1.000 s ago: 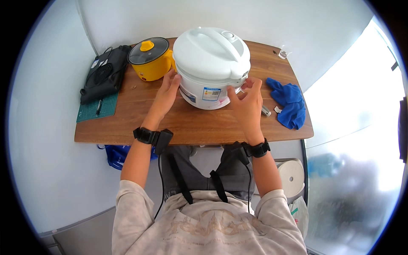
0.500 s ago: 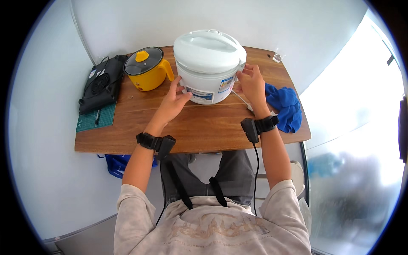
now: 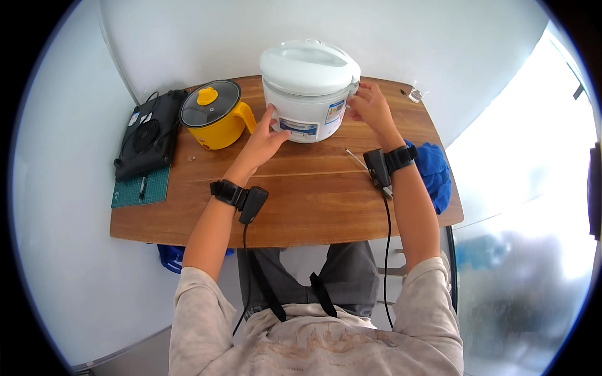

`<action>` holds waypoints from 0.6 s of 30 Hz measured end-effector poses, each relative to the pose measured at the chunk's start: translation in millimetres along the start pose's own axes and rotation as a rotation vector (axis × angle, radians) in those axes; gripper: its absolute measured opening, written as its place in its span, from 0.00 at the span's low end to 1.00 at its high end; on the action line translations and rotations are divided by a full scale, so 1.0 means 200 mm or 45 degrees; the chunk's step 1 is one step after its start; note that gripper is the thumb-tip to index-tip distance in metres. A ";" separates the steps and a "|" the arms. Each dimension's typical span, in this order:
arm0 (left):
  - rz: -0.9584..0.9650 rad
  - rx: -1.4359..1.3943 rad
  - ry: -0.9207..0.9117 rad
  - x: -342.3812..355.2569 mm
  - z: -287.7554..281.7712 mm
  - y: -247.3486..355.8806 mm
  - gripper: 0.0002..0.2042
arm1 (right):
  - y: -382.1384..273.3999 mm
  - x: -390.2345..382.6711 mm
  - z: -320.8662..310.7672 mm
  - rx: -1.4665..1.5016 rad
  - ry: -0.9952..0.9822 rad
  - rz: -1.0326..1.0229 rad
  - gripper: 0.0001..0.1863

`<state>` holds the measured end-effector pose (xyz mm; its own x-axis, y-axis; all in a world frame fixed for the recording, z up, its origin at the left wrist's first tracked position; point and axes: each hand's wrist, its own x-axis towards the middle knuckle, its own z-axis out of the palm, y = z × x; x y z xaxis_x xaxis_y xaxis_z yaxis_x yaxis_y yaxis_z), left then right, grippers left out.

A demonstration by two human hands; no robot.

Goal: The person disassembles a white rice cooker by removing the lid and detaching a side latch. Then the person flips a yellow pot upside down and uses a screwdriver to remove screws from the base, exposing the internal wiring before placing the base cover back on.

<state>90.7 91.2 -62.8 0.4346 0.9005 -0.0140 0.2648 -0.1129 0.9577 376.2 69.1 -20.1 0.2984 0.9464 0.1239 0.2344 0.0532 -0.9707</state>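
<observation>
A white rice cooker (image 3: 307,97) with a closed, handled lid stands toward the back middle of the table, its front panel and a side label facing me. My left hand (image 3: 264,143) holds its lower left front, thumb by the panel and fingers along the side. At its right side, my right hand (image 3: 372,111) grips near the lid's rim; some of its fingertips are hidden. A yellow electric pot (image 3: 216,131) with a glass lid stands just left of the cooker.
A black appliance with a coiled cord (image 3: 150,135) lies at the left, partly over a green cutting mat (image 3: 125,193) with a pen (image 3: 143,187). A white cord-like strip (image 3: 356,159) and a blue cloth (image 3: 434,172) are at the right. A small clear cup (image 3: 416,95) sits far right.
The rice cooker has moved back on the table, away from me, with both hands on it, and has turned slightly. The view has tilted a little, so the table appears lower.
</observation>
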 end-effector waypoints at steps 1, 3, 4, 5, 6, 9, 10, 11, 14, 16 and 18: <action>0.010 0.012 -0.013 0.04 -0.01 -0.01 0.45 | 0.01 0.04 0.00 0.001 -0.013 0.000 0.33; 0.052 0.054 -0.006 0.11 0.00 -0.04 0.45 | 0.03 0.13 -0.01 0.004 -0.039 0.001 0.35; 0.080 0.084 0.016 0.13 0.01 -0.05 0.45 | 0.03 0.16 -0.01 0.025 -0.067 0.017 0.36; 0.108 0.115 0.037 0.16 0.02 -0.07 0.45 | 0.03 0.19 -0.01 0.046 -0.095 0.033 0.37; 0.115 0.110 0.044 0.19 0.01 -0.08 0.45 | 0.03 0.23 -0.01 0.067 -0.123 0.049 0.39; 0.094 0.073 0.044 0.25 0.03 -0.08 0.46 | 0.02 0.29 0.01 0.030 -0.124 0.027 0.40; 0.072 0.049 0.044 0.28 0.04 -0.07 0.46 | 0.03 0.32 0.01 0.019 -0.130 0.020 0.41; 0.049 0.025 0.045 0.30 0.04 -0.07 0.47 | 0.03 0.35 0.02 0.009 -0.137 0.014 0.42; 0.055 -0.035 0.023 0.37 0.03 -0.06 0.48 | 0.03 0.46 0.03 -0.039 -0.136 0.048 0.42; 0.069 -0.002 0.036 0.41 0.02 -0.07 0.48 | 0.03 0.49 0.04 -0.047 -0.128 0.067 0.42; 0.041 0.021 0.013 0.42 0.01 -0.08 0.48 | 0.03 0.51 0.05 -0.027 -0.119 0.064 0.42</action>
<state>124.5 167.8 -78.9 0.4342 0.9006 0.0194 0.2650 -0.1483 0.9528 399.4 169.3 -15.8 0.2227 0.9733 0.0547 0.2412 -0.0006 -0.9705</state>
